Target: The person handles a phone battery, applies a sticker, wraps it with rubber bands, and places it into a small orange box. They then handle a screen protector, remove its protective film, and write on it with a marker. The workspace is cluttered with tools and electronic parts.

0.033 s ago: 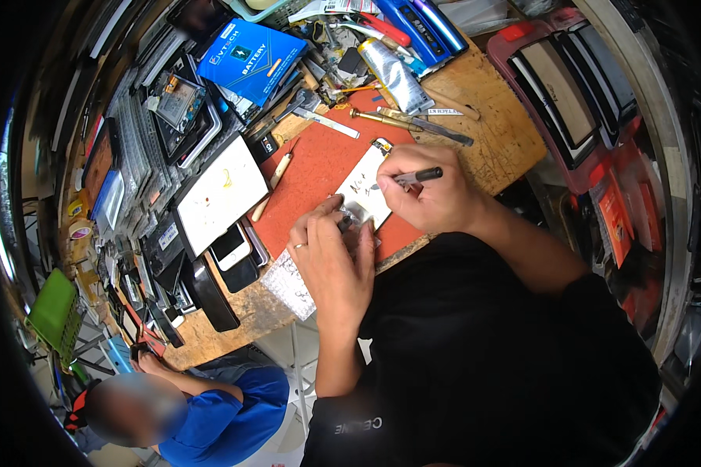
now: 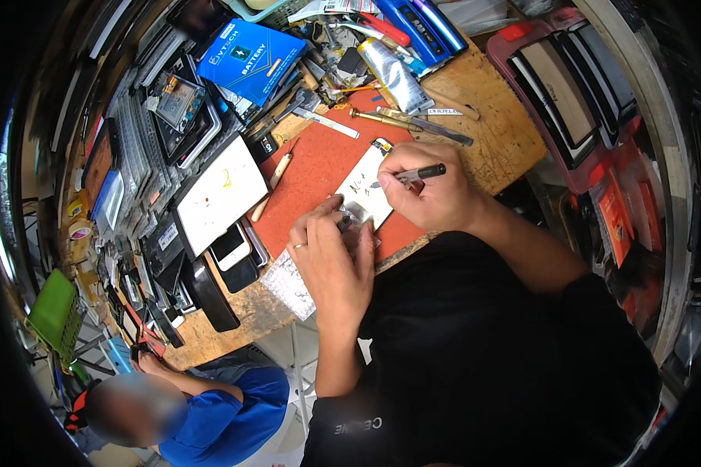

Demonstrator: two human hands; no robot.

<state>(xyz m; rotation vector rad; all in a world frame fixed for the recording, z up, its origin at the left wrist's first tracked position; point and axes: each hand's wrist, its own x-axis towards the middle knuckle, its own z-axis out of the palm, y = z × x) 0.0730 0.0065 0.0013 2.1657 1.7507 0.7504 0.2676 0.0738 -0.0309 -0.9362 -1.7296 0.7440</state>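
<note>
My right hand [image 2: 424, 187] is closed around a black and grey marker [image 2: 420, 176], its tip at the white back of a phone screen [image 2: 356, 184]. Dark handwriting shows on that white surface, partly behind my fingers. At the screen's near end, my left hand [image 2: 329, 247] pinches it by its edges. A black marker cap [image 2: 344, 224] sits between my left fingers, near some crinkled clear plastic. Beneath the screen lies a red-orange work mat [image 2: 304, 183].
Left of the mat are a white tablet panel [image 2: 224, 193], a wooden-handled tool [image 2: 274, 183] and a white phone [image 2: 232, 247]. Tweezers and screwdrivers [image 2: 385, 119] lie beyond, beside a silver tube [image 2: 396, 78] and a blue box [image 2: 251, 61]. A person in blue [image 2: 226, 412] sits at the lower left.
The marker's back end has tipped slightly, and my right hand has shifted a little. My left hand and the phone screen stay in place.
</note>
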